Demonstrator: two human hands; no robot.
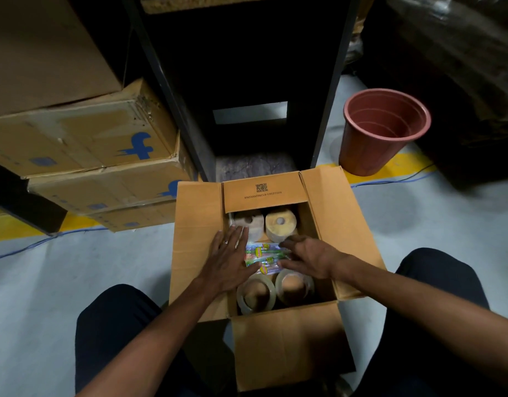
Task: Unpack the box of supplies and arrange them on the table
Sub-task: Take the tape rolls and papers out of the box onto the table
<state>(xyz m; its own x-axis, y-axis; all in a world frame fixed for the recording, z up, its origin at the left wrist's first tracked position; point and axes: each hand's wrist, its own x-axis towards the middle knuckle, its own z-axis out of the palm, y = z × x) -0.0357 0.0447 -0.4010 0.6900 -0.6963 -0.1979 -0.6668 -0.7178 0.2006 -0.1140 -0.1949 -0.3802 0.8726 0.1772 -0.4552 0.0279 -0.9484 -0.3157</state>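
Both my hands, left [228, 259] flat, right [307, 257] curled, bracket the colourful plastic-wrapped packet [264, 257] in the open brown cardboard box [287, 339], probably to lift it first.

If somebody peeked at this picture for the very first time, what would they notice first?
Probably the open cardboard box on the floor in the middle, with the left hand and right hand reaching into it around a shiny, colourful packet. Pale rolls sit at the far end of the box and clear tape rolls at the near end. The reddish-brown bucket to the right also stands out.
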